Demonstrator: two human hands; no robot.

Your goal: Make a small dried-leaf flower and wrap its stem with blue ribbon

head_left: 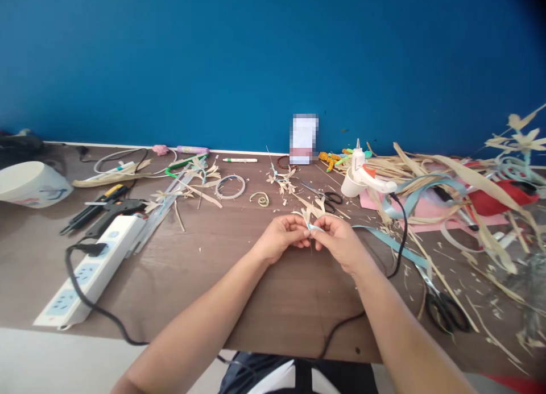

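Note:
Both hands meet over the middle of the table. My left hand point(285, 236) pinches the base of a pale straw-coloured flower point(313, 212) made of dry leaf strips, with a thin stem poking out below. My right hand point(335, 237) pinches a light blue ribbon point(384, 239) against the flower's base, and the ribbon's long tail runs off to the right over the table. The fingertips partly hide where ribbon and flower meet. Beyond the hands lie small black-handled scissors point(331, 200) and another leaf flower point(284, 183).
A white glue gun point(373, 179) rests in a white cup point(353, 183). Larger scissors point(446, 311) lie at right among leaf strips point(490, 183) and scraps. At left are a power strip point(91, 274), a black glue gun point(115, 215) and a white bowl point(36, 183). A phone point(303, 138) leans on the blue wall.

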